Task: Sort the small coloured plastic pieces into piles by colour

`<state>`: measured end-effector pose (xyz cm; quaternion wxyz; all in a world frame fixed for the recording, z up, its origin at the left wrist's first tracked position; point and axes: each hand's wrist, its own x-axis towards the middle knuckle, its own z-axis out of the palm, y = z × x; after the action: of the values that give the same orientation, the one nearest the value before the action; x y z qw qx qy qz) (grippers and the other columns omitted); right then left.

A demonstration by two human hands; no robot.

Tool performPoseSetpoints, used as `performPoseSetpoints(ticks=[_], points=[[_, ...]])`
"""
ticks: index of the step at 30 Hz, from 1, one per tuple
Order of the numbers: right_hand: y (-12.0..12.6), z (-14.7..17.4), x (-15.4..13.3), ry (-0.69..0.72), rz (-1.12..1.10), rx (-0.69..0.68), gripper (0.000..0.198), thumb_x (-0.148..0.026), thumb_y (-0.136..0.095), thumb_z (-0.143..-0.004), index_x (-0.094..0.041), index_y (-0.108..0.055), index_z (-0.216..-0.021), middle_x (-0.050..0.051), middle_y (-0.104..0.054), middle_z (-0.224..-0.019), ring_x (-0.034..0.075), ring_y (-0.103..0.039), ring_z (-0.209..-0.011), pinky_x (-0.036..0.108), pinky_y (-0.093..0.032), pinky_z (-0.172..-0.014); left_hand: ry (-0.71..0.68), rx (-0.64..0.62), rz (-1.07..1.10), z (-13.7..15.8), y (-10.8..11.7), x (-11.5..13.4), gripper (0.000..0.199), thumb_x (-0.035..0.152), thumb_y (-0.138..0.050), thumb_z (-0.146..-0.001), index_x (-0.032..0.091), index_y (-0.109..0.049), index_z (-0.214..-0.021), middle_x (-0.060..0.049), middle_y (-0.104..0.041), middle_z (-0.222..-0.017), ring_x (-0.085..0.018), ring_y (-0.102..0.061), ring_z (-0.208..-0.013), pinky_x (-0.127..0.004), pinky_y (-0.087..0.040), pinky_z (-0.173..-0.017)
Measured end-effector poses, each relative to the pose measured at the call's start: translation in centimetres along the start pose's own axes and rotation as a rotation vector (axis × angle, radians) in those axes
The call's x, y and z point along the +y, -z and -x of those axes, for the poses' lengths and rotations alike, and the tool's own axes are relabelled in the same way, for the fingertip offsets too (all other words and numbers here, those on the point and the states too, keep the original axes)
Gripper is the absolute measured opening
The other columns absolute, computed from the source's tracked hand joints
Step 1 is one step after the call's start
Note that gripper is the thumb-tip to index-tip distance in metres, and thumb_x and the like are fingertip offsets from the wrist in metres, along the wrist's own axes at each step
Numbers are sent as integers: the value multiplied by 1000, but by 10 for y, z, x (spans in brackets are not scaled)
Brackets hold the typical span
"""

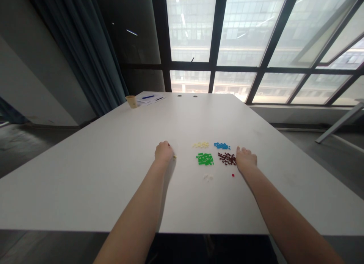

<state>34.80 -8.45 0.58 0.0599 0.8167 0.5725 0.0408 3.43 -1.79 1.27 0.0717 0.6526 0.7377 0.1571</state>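
Pieces beside right fingers: probably light, stiff; pinch by edges. Right fingers half-curled, left fingers bunched; cannot tell any hold.

We get daylight from the gridded window beyond both hands, its panes glaring so pale that the facade outside washes out; white streaks reflect in the glass. Far left of our grip, the blue curtain and the floor sink into dimness. A soft shadow lies along the inner side of our left forearm. Between our hands, the green pieces stand out, while the white pieces nearer us almost melt into the white tabletop. Fine detail at our left hand is too soft to read. Beyond our right hand, wide-angle stretch slants the frames.
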Motion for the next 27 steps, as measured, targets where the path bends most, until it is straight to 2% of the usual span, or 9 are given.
performPoseSetpoints(ticks=[3, 5, 9, 14, 21, 27], points=[[-5, -11, 23, -41, -89, 43, 47, -9, -26, -82, -15, -47, -123, 18, -53, -112, 25, -52, -99, 36, -43, -73, 1, 30, 67, 2, 3, 3, 21, 17, -40, -79, 13, -59, -87, -13, -63, -89, -21, -58, -83, -28, -41, -71], [-11, -22, 45, -90, -184, 109, 43, -11, -29, -81, -15, -56, -114, 17, -56, -105, 24, -54, -92, 34, -43, -71, -3, 48, 122, 3, 5, 5, 20, 19, -39, -79, 14, -57, -87, -11, -64, -87, -18, -58, -80, -26, -41, -69], [-25, -42, 74, -125, -296, 182, 34, -18, -39, -80, -16, -64, -103, 13, -59, -100, 19, -56, -87, 28, -41, -78, -19, 54, 210, 3, 3, 7, 18, 20, -40, -79, 15, -56, -84, -7, -64, -85, -15, -57, -76, -24, -40, -66], [-34, -50, 68, -7, -397, 262, 28, -23, -46, -78, -19, -68, -95, 8, -59, -95, 17, -55, -83, 26, -40, -77, -33, 31, 255, 2, -1, 8, 17, 21, -41, -78, 16, -57, -82, -7, -64, -83, -15, -57, -74, -23, -40, -65], [-33, -52, 59, -9, -417, 278, 24, -24, -47, -78, -19, -70, -85, 7, -59, -89, 16, -55, -79, 24, -40, -73, -59, 13, 304, 5, -1, 12, 15, 21, -44, -77, 16, -57, -80, -6, -64, -82, -15, -57, -74, -24, -41, -66], [-29, -49, 49, -1, -447, 301, 23, -28, -47, -78, -20, -69, -82, 5, -58, -85, 16, -53, -75, 25, -39, -68, -193, -49, 567, 13, -4, 26, 10, 21, -46, -73, 16, -54, -74, -3, -64, -76, -13, -57, -70, -25, -42, -67]])
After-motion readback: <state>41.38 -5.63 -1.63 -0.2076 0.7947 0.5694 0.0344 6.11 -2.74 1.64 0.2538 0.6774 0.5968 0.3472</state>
